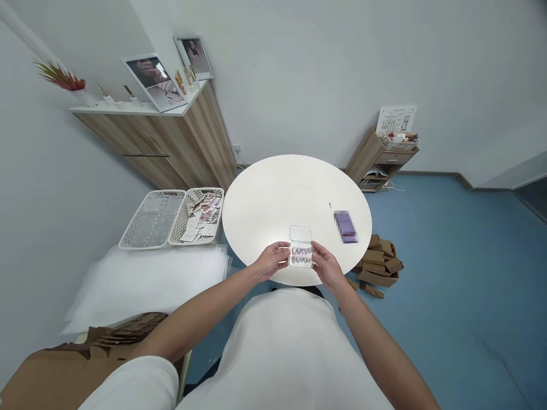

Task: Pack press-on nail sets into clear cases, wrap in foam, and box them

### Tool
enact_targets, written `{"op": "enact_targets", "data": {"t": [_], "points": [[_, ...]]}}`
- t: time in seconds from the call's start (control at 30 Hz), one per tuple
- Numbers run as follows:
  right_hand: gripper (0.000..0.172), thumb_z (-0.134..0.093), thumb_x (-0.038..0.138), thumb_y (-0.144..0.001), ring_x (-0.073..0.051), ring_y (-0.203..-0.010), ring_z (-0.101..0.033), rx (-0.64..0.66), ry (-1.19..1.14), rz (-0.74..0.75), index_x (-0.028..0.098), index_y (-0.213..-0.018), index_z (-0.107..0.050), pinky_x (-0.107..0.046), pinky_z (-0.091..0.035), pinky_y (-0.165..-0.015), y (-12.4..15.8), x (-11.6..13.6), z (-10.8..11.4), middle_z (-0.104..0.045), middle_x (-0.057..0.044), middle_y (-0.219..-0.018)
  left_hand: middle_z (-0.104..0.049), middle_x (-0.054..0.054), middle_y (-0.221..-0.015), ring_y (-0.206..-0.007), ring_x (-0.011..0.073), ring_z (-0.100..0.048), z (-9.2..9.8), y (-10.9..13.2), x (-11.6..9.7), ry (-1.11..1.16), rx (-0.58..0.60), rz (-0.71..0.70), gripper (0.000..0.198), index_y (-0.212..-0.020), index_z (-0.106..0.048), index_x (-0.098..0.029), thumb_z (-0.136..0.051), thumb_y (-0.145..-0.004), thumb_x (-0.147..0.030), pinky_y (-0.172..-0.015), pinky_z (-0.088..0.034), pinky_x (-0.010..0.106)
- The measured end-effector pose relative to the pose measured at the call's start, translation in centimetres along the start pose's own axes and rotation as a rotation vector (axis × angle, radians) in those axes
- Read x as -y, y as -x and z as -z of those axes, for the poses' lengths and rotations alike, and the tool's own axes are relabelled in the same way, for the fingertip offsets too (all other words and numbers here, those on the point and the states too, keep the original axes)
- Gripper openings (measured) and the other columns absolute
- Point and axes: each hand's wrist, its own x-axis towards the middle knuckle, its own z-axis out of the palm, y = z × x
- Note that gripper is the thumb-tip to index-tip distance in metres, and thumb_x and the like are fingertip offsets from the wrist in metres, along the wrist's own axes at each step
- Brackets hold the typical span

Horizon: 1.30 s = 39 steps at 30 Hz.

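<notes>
A small clear plastic case with its lid tipped back is held over the near edge of the round white table. Two rows of shiny pinkish-silver press-on nails lie inside it. My left hand grips the case's left side, fingers closed on the edge. On the opposite side, my right hand pinches the right edge between thumb and fingers. A purple item, blurred by pixelation, lies on the table to the right, with a tiny dark object above it.
Left of the table stand a white basket of printed cards and a white basket of clear cases. Translucent sheets lie nearer me. Brown cardboard boxes sit on the floor at right. A wooden cabinet and small shelf unit stand behind.
</notes>
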Motion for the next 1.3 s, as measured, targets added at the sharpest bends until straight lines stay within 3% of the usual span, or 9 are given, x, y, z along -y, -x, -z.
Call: {"op": "enact_targets", "data": {"t": [0.23,0.4,0.6,0.83,1.17,1.3], "points": [[0.049,-0.061,0.044,-0.068,-0.017,-0.082,-0.061,0.061,-0.015,-0.084,0.024,-0.112,-0.052,-0.033,-0.048,-0.071,-0.6,0.3,0.8,-0.064,-0.005,-0.098,-0.061,0.004,-0.082,-0.067,0.0089,-0.057,-0.3,0.3,0.6,-0.022,0.038,0.038,0.041,-0.094,-0.054,-0.019,-0.073,-0.061,-0.036,-0.066,-0.044,0.025],[0.048,-0.061,0.041,-0.068,-0.016,-0.083,-0.060,0.043,-0.013,-0.034,0.028,-0.113,-0.050,-0.031,-0.048,-0.070,-0.9,0.5,0.8,-0.061,-0.003,-0.104,-0.062,0.007,-0.092,-0.075,0.0115,-0.058,-0.7,0.4,0.4,0.030,0.022,0.019,0.045,-0.102,-0.054,-0.020,-0.071,-0.063,-0.035,-0.068,-0.044,0.025],[0.040,-0.061,0.040,-0.068,-0.015,-0.082,-0.058,0.028,0.007,0.018,0.027,-0.105,-0.054,-0.032,-0.049,-0.070,-1.0,0.6,0.5,-0.061,-0.003,-0.100,-0.060,0.007,-0.092,-0.078,0.0110,-0.057,-1.0,0.6,0.3,0.060,0.050,0.014,0.035,-0.099,-0.057,-0.019,-0.066,-0.069,-0.035,-0.069,-0.044,0.024],[0.030,-0.064,0.037,-0.066,-0.016,-0.085,-0.057,0.015,-0.038,0.034,0.023,-0.093,-0.061,-0.031,-0.048,-0.074,-0.6,0.2,0.4,-0.060,-0.003,-0.097,-0.059,0.005,-0.088,-0.074,0.0129,-0.058,-0.6,1.3,0.2,-0.009,0.078,0.085,0.039,-0.100,-0.056,-0.022,-0.048,-0.077,-0.053,-0.067,-0.046,0.027],[0.029,-0.063,0.034,-0.064,-0.019,-0.089,-0.057,-0.025,-0.104,0.001,0.020,-0.090,-0.065,-0.031,-0.046,-0.077,0.0,-0.1,0.1,-0.064,-0.005,-0.099,-0.060,0.007,-0.088,-0.070,0.0118,-0.059,-0.6,1.5,0.7,-0.035,0.096,0.094,0.045,-0.107,-0.052,-0.018,-0.065,-0.069,-0.041,-0.068,-0.045,0.027],[0.045,-0.059,0.041,-0.069,-0.020,-0.099,-0.055,-0.051,-0.098,0.001,0.027,-0.111,-0.056,-0.033,-0.046,-0.081,0.9,0.0,-0.1,-0.054,-0.004,-0.120,-0.060,0.005,-0.085,-0.071,0.0123,-0.059,-0.4,1.6,1.3,-0.067,0.059,0.038,0.051,-0.110,-0.049,-0.019,-0.069,-0.066,-0.035,-0.067,-0.044,0.027]]}}
